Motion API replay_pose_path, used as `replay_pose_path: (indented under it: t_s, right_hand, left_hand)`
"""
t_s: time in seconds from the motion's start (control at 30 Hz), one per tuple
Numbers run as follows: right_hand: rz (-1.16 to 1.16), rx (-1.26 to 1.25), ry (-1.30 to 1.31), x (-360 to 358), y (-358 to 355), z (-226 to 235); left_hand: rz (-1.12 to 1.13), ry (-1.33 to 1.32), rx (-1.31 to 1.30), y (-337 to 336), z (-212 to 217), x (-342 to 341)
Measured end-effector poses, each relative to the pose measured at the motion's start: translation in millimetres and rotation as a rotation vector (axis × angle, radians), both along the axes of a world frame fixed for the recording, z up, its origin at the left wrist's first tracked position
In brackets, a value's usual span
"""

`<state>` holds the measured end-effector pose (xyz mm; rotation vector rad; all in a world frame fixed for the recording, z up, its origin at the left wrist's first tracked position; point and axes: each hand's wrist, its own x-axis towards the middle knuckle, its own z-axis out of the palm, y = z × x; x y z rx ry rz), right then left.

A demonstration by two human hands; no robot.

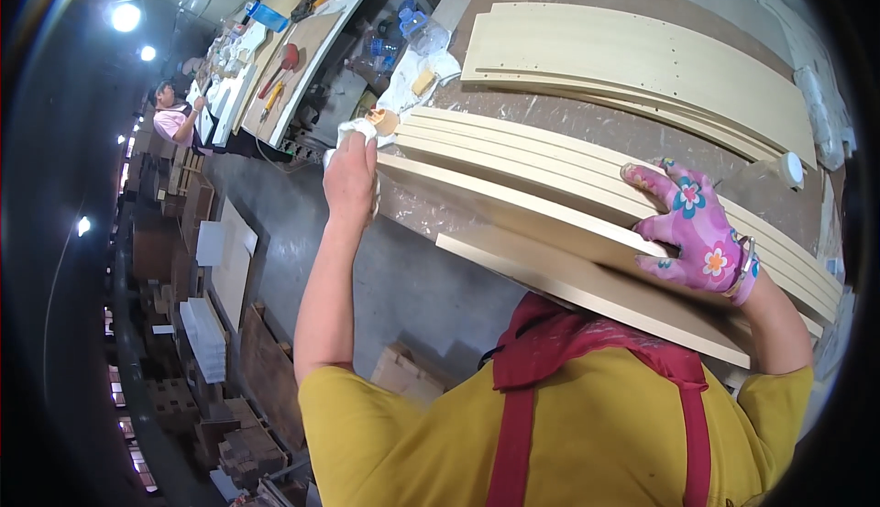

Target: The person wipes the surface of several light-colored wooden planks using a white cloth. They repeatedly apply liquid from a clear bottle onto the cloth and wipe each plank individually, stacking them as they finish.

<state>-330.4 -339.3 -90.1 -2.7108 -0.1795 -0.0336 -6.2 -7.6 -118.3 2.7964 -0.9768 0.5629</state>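
My bare left hand (351, 177) is closed round a white cloth (359, 129), pressed at the left end of a long cream board (495, 193) standing on its edge. My right hand (687, 223), in a pink flowered glove, grips that board farther right, its fingers bent over the top edge and some reaching to the row behind. Just beyond it, several similar boards (522, 154) stand on edge, packed side by side. Nearer my body another cream board (587, 298) leans at the table's front. The undersides of my right fingers are hidden.
Flat cream boards (632, 49) with small holes lie stacked on the brown table (449, 94). A clear container with a white cap (790, 170) stands right of them. A yellow sponge (423, 82) rests on cloth at left. Another person (172, 122) stands beyond a cluttered bench (293, 76).
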Motion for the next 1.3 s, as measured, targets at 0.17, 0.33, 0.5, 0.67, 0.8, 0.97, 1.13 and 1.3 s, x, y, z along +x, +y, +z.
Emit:
replay_pose_path:
  t_s: [0.17, 0.33, 0.5, 0.67, 0.8, 0.97, 1.13, 1.3]
  right_hand:
    - [-0.018, 0.013, 0.023, 4, -4, 1]
    - [-0.015, 0.013, 0.064, 3, -4, 3]
    - [-0.016, 0.019, 0.047, 1, -5, -1]
    - [-0.003, -0.005, 0.067, 3, -9, 0]
    - [-0.002, 0.001, 0.007, 2, -8, -4]
    - [0.022, 0.013, 0.038, 5, -7, 0]
    - [0.005, 0.009, 0.02, 1, -11, -3]
    - [0.003, 0.019, 0.038, 3, -10, -5]
  left_hand:
    - [-0.18, 0.047, -0.142, -19, -11, -40]
    - [-0.062, -0.026, -0.109, 2, -10, -4]
    - [-0.091, -0.039, -0.108, -3, -14, -23]
    - [-0.073, -0.025, 0.004, -8, -7, -21]
    - [-0.03, 0.049, 0.036, -12, -6, -22]
    - [0.039, 0.024, 0.086, -2, -4, -9]
    - [0.052, 0.149, 0.041, -14, 13, -15]
    - [-0.067, 0.267, -0.222, 2, 21, -13]
